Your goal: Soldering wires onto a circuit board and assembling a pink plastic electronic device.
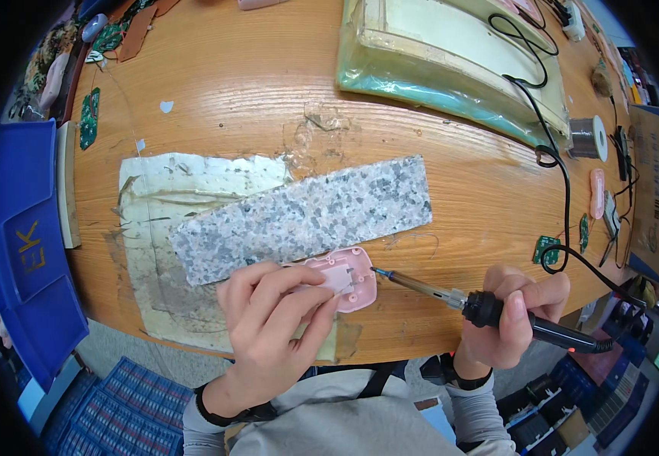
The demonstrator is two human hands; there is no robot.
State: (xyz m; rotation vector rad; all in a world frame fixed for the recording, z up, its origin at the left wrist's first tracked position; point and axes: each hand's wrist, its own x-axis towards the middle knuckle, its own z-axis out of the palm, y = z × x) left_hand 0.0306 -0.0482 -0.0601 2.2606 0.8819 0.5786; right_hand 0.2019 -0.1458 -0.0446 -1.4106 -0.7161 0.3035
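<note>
My left hand [276,319] is closed on a pink plastic shell [358,300], with its fingers over a small pale piece [337,279] inside it. Small posts and a slot show along the shell's inner side. In my right hand [516,311] is a soldering iron [489,308] with a black handle, held like a pen. Its dark tip points left, close to the shell's right edge; whether they touch I cannot tell. Just beyond the shell lies a speckled grey stone slab [307,216], set at a slant over a worn whitish sheet [147,251].
A plastic-wrapped tray [443,91] fills the far right, with the iron's black cord [565,182] running past it. A solder spool [589,138] stands at the right. Green circuit boards [546,249] lie at the right and far left [90,118]. Blue bins [25,228] flank the table's left edge.
</note>
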